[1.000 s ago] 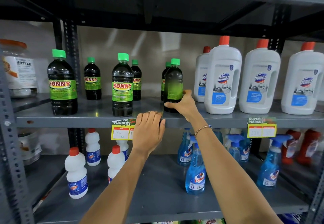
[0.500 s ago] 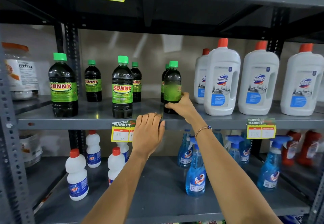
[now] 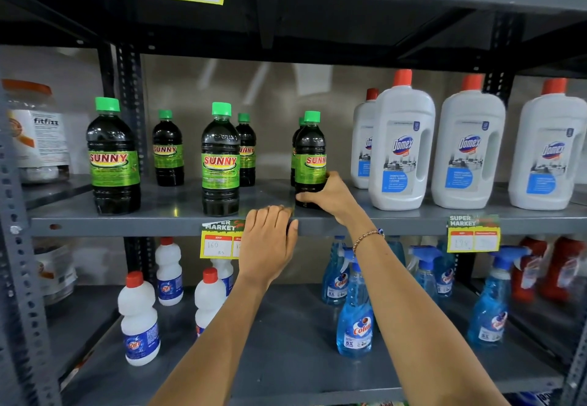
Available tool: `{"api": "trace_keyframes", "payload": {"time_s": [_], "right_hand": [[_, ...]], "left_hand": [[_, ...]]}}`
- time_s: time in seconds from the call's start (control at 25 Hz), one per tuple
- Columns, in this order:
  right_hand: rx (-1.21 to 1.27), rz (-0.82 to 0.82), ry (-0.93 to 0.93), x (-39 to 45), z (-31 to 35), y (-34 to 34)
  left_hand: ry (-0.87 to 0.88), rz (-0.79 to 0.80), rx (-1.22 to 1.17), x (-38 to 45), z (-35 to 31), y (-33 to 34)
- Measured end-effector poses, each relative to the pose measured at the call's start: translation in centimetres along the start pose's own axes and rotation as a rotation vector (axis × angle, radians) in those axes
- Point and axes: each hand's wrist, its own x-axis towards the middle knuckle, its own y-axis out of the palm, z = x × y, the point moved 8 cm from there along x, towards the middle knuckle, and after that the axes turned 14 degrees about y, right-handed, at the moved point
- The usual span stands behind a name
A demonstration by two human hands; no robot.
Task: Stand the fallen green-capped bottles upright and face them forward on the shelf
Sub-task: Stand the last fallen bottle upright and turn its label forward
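Observation:
Several dark green-capped SUNNY bottles stand upright on the middle grey shelf (image 3: pixel 165 205). Two front ones, a left bottle (image 3: pixel 112 158) and a middle bottle (image 3: pixel 220 161), show their labels forward. The right front bottle (image 3: pixel 310 155) stands upright with its label turned partly to the right, only "SUN" showing. My right hand (image 3: pixel 330 194) grips this bottle low on its body. My left hand (image 3: pixel 268 243) rests with fingers curled over the shelf's front edge, holding no bottle. Smaller-looking bottles (image 3: pixel 167 148) stand further back; one is mostly hidden behind the gripped bottle.
White Domex bottles (image 3: pixel 401 148) with red caps stand close to the right of the gripped bottle. A jar (image 3: pixel 36 132) sits on the neighbouring shelf at left. Below are white bottles (image 3: pixel 138 320) and blue spray bottles (image 3: pixel 355 307). Yellow price tags (image 3: pixel 219 242) hang on the shelf edge.
The gripped bottle has been rotated: its label showed a plain green side before, and now the red "SUN" lettering has come round into view. My left hand stayed on the shelf edge.

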Motion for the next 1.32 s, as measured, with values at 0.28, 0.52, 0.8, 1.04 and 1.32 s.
{"api": "trace_keyframes", "payload": {"time_s": [0.28,0.52,0.8,1.04,1.32], "right_hand": [[0.050,0.054,-0.036,0.5,-0.2,0.5],[-0.013,-0.024,-0.026,-1.4,0.3,-0.3],[-0.005,0.043,0.006,-1.5,0.2,-0.3],[0.130,0.146,0.079,-0.8,-1.9,-2.4],[0.149,0.089,0.029,0.5,-1.2,-2.4]], "left_hand": [[0.005,0.005,0.000,0.0,0.0,0.1],[0.006,-0.024,-0.001,0.0,-0.1,-0.1],[-0.034,0.047,-0.024,0.5,0.1,-0.1],[-0.261,0.225,-0.202,4.0,2.0,-0.4],[-0.691,0.450,-0.939,7.3,3.5,3.8]]}}
